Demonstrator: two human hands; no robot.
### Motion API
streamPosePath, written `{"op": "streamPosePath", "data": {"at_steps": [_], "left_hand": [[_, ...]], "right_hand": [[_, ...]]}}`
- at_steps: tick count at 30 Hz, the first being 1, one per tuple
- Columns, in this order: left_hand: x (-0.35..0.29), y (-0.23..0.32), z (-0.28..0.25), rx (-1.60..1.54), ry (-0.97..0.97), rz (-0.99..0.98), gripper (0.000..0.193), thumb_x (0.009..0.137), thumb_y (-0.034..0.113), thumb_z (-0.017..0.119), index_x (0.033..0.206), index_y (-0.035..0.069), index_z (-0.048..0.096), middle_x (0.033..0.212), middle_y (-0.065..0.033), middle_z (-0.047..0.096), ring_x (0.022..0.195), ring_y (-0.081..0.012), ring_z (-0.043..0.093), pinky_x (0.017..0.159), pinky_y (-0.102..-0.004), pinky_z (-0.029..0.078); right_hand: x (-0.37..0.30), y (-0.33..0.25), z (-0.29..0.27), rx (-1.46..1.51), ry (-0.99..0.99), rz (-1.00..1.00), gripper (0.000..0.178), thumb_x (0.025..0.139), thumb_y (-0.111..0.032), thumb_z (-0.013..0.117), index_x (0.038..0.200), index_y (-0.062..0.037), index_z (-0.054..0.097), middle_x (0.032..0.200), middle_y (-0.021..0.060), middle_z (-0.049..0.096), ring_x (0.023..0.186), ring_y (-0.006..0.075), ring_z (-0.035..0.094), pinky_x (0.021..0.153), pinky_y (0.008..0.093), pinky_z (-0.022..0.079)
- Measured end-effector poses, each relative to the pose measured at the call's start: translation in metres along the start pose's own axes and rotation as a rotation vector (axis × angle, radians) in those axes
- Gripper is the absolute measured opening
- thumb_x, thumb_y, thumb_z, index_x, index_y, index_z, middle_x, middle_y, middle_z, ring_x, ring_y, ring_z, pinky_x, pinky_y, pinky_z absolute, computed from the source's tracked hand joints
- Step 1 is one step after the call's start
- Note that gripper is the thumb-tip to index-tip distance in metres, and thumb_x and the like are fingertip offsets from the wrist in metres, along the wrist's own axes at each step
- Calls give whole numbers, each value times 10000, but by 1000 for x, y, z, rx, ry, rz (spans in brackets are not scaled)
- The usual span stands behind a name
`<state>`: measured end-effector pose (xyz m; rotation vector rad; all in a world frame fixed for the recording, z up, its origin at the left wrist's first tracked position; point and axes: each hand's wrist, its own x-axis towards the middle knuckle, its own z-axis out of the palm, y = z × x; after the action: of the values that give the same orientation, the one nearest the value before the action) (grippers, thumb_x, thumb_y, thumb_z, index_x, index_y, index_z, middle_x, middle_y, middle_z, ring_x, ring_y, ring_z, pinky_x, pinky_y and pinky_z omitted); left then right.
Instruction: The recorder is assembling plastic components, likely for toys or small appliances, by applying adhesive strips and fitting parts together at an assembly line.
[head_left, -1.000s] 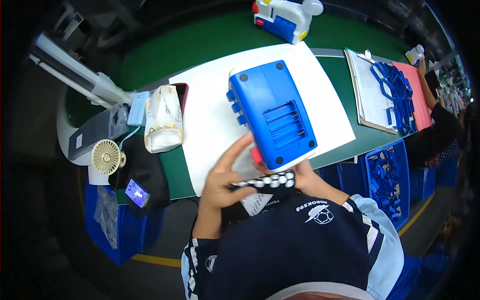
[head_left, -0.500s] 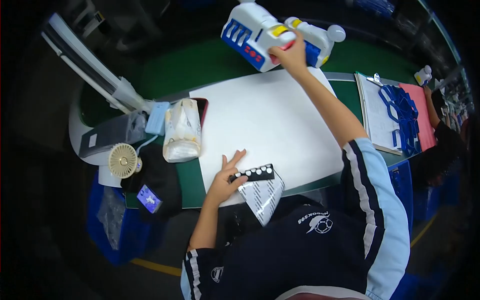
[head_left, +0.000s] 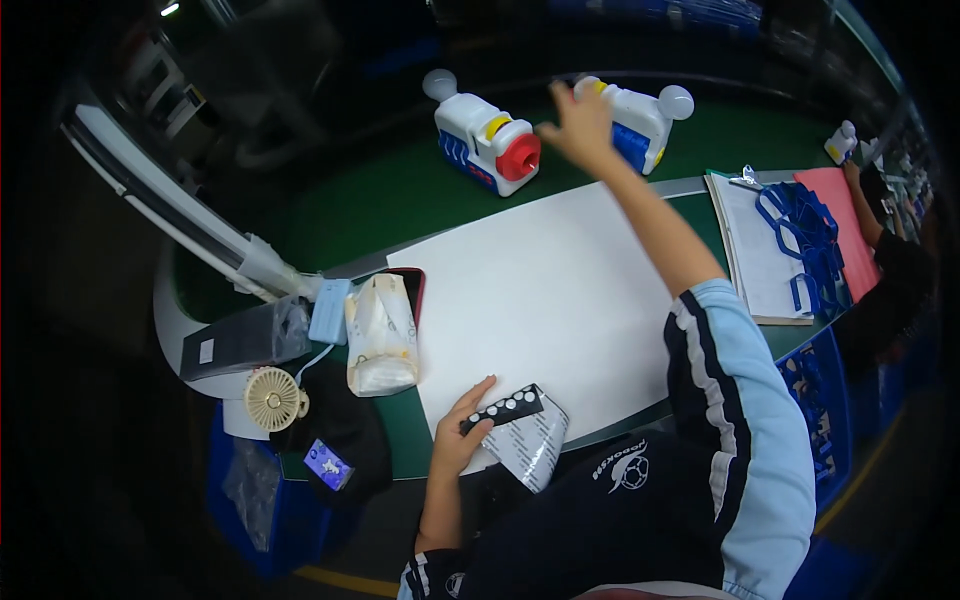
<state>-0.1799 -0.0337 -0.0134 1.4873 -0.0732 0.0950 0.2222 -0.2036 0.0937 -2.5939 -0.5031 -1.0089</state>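
Note:
My left hand (head_left: pixel 456 436), at the near edge of the white sheet (head_left: pixel 550 280), pinches the end of a black strip with white round dots (head_left: pixel 512 405). Under the strip hangs a glossy white patterned backing sheet (head_left: pixel 532 445). My right hand (head_left: pixel 583 130) is stretched to the far side, slightly blurred, fingers apart and holding nothing. To its left, a white plastic toy-like device (head_left: pixel 478 140) with blue side, yellow top piece, red round front and pale ball stands on the green surface. A similar white and blue device (head_left: pixel 640 115) stands behind and right of my hand, partly covered by it.
Left of the sheet lie a tissue pack (head_left: pixel 382 340), a light blue box with a cord (head_left: pixel 330 310), a small fan (head_left: pixel 275 400) and a lit screen (head_left: pixel 328 465). At right are a clipboard (head_left: pixel 750 250), blue plastic parts (head_left: pixel 810 230) and another person's arm (head_left: pixel 862 205).
My right hand has set down the first white device at the far left and let go of it. My left hand still holds the dotted strip, now tilted more.

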Motion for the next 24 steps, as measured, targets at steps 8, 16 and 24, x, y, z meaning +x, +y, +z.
{"op": "streamPosePath", "data": {"at_steps": [8,16,24], "left_hand": [[6,-3,0,158,-45,29,180,754,52,624,894,-51,575,1276,-227,422,1252,-310,333,1042,-420,197],[2,-6,19,805,-73,196,365,783,206,613,1059,-27,560,1193,-227,493,1189,-324,413,1045,-489,145],[1,-9,15,965,-114,242,415,783,206,611,1127,-13,534,1097,-192,565,1106,-308,489,1031,-495,188]], "right_hand": [[23,150,-56,-197,-252,429,572,641,-179,756,1168,-209,535,1272,113,421,1146,356,397,870,460,446],[9,133,-75,-129,48,229,553,662,-219,707,1164,-170,479,1130,193,487,930,370,566,748,405,508],[-2,71,-184,59,16,-140,429,629,-231,642,1013,-70,540,905,203,542,838,398,554,756,439,464]]}}
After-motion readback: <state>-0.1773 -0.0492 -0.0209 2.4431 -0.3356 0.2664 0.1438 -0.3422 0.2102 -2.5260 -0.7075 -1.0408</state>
